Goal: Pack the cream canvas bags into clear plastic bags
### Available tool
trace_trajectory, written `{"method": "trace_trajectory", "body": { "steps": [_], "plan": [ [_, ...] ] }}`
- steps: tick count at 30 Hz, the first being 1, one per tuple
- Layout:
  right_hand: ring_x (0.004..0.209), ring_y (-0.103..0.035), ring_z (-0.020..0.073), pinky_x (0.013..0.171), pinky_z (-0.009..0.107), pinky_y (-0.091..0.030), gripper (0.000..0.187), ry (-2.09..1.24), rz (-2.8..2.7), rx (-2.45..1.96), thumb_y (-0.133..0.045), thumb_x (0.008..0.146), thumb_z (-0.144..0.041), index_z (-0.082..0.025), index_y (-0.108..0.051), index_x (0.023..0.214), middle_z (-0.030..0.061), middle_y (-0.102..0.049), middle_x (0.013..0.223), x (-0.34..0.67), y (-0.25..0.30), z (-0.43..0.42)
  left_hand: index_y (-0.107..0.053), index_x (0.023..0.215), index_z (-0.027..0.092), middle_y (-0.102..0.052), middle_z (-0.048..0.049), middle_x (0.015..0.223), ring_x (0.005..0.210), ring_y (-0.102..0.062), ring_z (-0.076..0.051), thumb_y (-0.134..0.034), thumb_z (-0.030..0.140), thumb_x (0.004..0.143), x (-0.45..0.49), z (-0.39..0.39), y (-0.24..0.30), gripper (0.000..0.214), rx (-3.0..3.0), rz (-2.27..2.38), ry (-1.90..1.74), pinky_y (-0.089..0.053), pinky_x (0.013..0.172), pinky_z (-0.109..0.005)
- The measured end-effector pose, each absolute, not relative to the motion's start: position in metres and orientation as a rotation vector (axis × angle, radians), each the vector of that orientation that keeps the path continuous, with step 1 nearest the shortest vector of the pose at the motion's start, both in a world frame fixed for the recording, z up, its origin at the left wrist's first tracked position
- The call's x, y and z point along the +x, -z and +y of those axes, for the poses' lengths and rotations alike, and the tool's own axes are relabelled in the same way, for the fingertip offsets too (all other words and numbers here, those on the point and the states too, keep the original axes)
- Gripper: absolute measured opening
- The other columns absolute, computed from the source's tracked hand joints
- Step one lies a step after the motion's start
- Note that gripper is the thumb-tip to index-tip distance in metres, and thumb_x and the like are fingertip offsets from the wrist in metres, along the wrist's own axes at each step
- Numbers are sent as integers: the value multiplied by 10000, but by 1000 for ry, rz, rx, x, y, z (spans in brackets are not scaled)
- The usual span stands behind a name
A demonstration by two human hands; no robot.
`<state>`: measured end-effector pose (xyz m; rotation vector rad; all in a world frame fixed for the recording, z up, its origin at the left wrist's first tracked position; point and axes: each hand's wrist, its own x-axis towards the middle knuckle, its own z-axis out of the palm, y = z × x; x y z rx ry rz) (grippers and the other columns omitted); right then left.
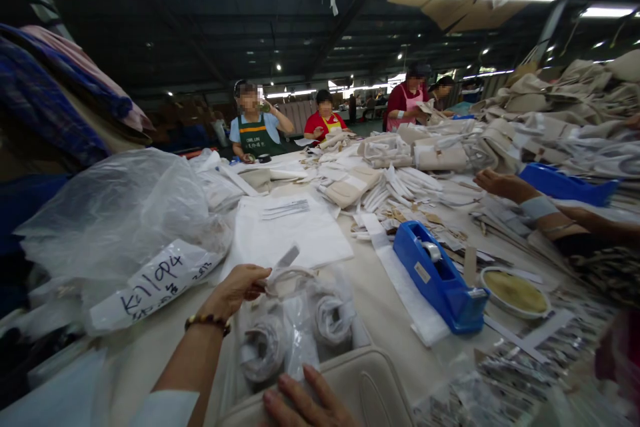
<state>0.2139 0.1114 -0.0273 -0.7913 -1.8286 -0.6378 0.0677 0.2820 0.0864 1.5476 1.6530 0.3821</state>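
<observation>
One beige, soft-sided bag with a stitched, rounded flap (367, 383) lies open at the near side of the pale-topped bench (370, 293), midway along. Inside sit two cylindrical rolls in clear wrapping (261, 350), side by side. The left hand (245, 283) reaches in from the lower left, forearm slanting upward, wrist ringed by one brown beaded bracelet (207, 325); its fingertips pinch one pale, curled band (289, 272) above the rolls. The right hand (310, 403) is laid open, palm down, fingers spread on the flap.

Two blue plastic tape dispensers stand to the right: one (440, 280) near the bag, another (570, 185) toward the bench's right end, by a co-worker's hand (493, 183). One round white bowl with a yellowish filling (517, 292) sits just beside the nearer dispenser. One large, clear plastic bag with black handwriting (150, 280) lies on the left. Four people are visible beyond the bench's far edge, one partly hidden.
</observation>
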Motion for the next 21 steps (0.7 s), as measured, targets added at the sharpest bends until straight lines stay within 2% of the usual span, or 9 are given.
{"method": "trace_trajectory", "body": {
  "steps": [1,3,4,6,11,17,21],
  "plan": [
    [1126,-562,100,1156,399,-185,231,634,-1828,-778,-478,910,-459,-349,-631,1044,-150,-700,1026,215,26,111,-541,1058,133,-635,-29,858,738,-605,-144,-550,335,858,66,279,-89,284,1510,1639,-395,-492,681,-310],
    [1111,-573,104,1157,404,-166,236,626,-1875,-771,-497,902,-454,-342,-621,1069,-139,-698,1039,217,23,111,-497,1136,107,-657,-31,836,758,-613,-168,-651,225,727,63,274,-93,453,1467,1628,-413,-461,681,-306],
    [1099,-581,106,1157,407,-156,243,624,-1907,-771,-503,900,-452,-339,-614,1084,-134,-694,1053,219,22,111,-492,1140,89,-662,-28,798,739,-610,-176,-673,182,662,61,272,-93,519,1456,1629,-412,-444,669,-304],
    [1065,-602,111,1155,415,-139,252,630,-1959,-775,-505,900,-444,-332,-606,1103,-123,-690,1071,222,19,110,-517,1090,78,-655,-15,732,675,-593,-171,-672,135,604,60,271,-92,513,1448,1622,-406,-418,643,-302],
    [1046,-612,106,1152,416,-118,253,649,-2009,-771,-503,907,-425,-331,-589,1125,-125,-686,1077,225,15,108,-514,1037,107,-587,33,691,605,-551,-128,-651,104,671,66,273,-85,391,1520,1564,-488,-429,641,-288],
    [1065,-596,94,1159,401,-106,255,630,-1988,-790,-461,925,-435,-341,-586,1127,-136,-683,1085,225,15,109,-485,1124,132,-581,27,784,742,-587,-140,-617,66,743,81,279,-78,408,1727,1478,-579,-472,776,-329],
    [1064,-592,91,1163,391,-117,246,626,-1977,-791,-460,925,-437,-350,-600,1108,-141,-689,1062,224,14,109,-567,963,136,-582,31,755,654,-564,-122,-648,152,778,80,284,-77,203,1836,1509,-435,-486,679,-305]
  ]
}}
